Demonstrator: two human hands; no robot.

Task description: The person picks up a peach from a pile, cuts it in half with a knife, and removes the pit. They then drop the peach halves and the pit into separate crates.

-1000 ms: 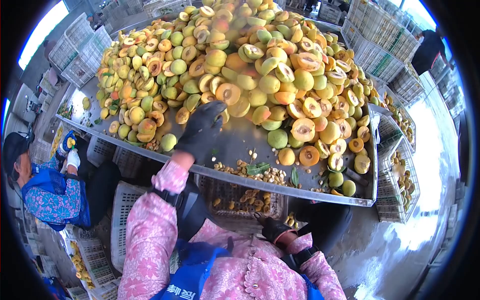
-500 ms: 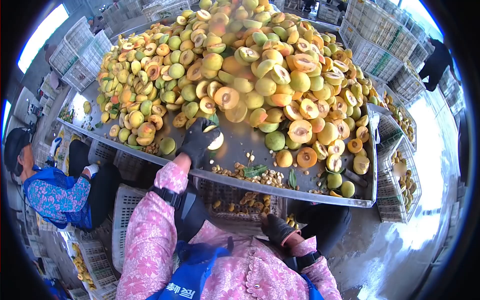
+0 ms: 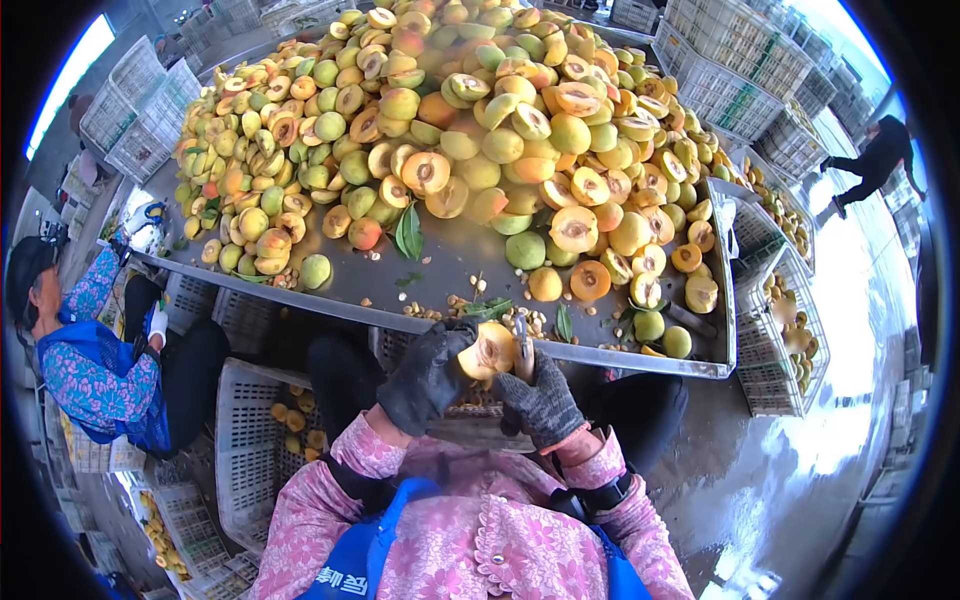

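In front of the table edge, my left hand (image 3: 425, 380), in a black glove, is closed around a halved peach (image 3: 486, 352) with its cut face and pit area showing. My right hand (image 3: 546, 402) wears a grey knit glove and grips a small curved metal pitting tool (image 3: 522, 342), its loop right at the peach's side. Beyond my hands, loose pits (image 3: 535, 324) and a green leaf (image 3: 488, 308) lie on the metal table (image 3: 370, 292). A large heap of peaches (image 3: 460, 145), many cut in half, covers most of it.
A crate (image 3: 240, 470) with peach halves stands beside my left leg. Another crate (image 3: 385, 345) sits under the table edge. To the left sits a co-worker (image 3: 100, 375). Fruit crates (image 3: 780, 370) and crate stacks (image 3: 735, 65) line the right, where a person (image 3: 880, 160) walks.
My left hand has drawn back from the heap with the peach. My right hand has risen from low by my lap to meet it, bringing the tool to the fruit.
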